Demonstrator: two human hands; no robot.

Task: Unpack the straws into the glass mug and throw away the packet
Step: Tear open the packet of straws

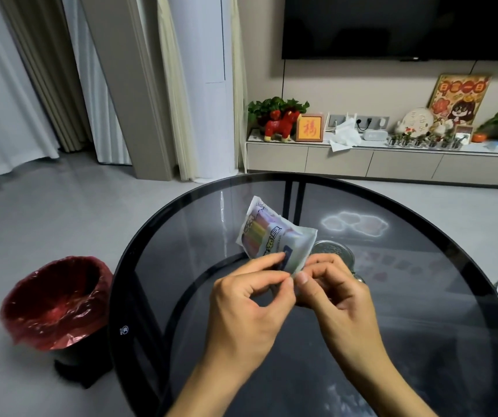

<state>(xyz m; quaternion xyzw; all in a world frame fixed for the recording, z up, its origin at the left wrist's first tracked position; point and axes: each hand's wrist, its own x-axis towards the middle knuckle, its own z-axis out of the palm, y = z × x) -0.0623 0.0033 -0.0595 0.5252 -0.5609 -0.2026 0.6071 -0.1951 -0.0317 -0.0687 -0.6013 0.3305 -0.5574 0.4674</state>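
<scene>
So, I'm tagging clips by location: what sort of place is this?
Most likely a home living room: a wall-mounted TV, a low media cabinet with ornaments, and floor-length curtains.

A framed sign (309, 127) on the far cabinet bears the red character 福. Print on the packet (274, 237) and poster (459, 96) is too blurred to read.

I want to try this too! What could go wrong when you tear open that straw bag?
Both hands, left hand and right hand, pinch one edge of the packet above the glass table. A hard tear might scatter straws. The mug sits partly hidden behind it and could get bumped. The bin is down on the floor, so a toss might miss.
</scene>
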